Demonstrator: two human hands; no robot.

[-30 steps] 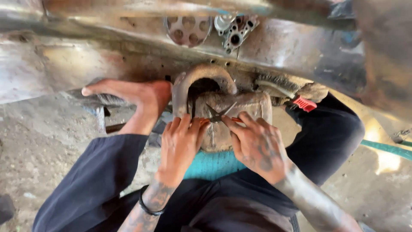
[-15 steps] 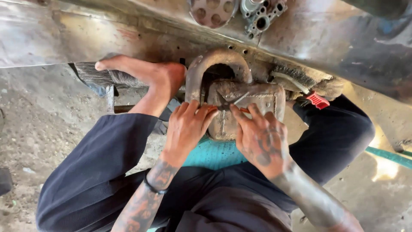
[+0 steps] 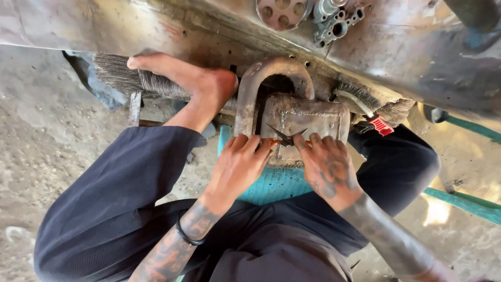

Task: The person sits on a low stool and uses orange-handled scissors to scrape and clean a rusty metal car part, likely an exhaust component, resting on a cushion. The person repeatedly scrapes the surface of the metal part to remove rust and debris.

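Your left hand (image 3: 237, 164) and right hand (image 3: 327, 167) pinch small pliers (image 3: 284, 137) on a giant padlock (image 3: 292, 117); the open tips beyond your fingers could slip and jab.

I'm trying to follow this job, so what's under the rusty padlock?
The padlock rests on a teal seat, visible below it between the left hand and right hand. Pliers lie on its face. The seat under its body is covered.
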